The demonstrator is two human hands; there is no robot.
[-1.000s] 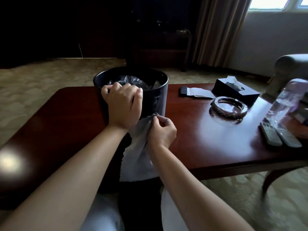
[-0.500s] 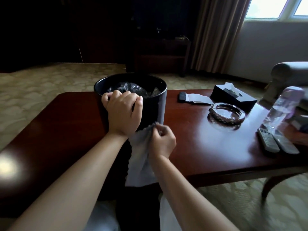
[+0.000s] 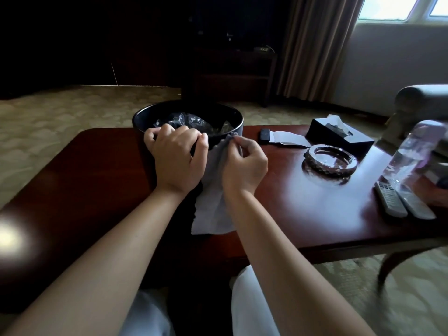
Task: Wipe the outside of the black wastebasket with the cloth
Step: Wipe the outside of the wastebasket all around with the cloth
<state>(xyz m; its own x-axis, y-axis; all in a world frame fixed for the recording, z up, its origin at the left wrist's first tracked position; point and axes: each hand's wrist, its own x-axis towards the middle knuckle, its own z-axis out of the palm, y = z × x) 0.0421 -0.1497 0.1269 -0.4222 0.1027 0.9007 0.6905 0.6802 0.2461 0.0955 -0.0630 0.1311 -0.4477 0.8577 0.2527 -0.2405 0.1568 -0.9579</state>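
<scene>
On the table (image 3: 278,214), we are gripping the black wastebasket (image 3: 238,128) rim with our left hand (image 3: 177,161) while our right hand (image 3: 244,163) is pinching the cloth (image 3: 213,209) against its near side; next, probably a firm downward stroke.

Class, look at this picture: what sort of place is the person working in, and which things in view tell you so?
Probably a hotel room or a sitting room. A polished wooden coffee table holds a black tissue box, a glass ashtray and two remote controls; patterned carpet and heavy curtains beside a window complete it.
</scene>
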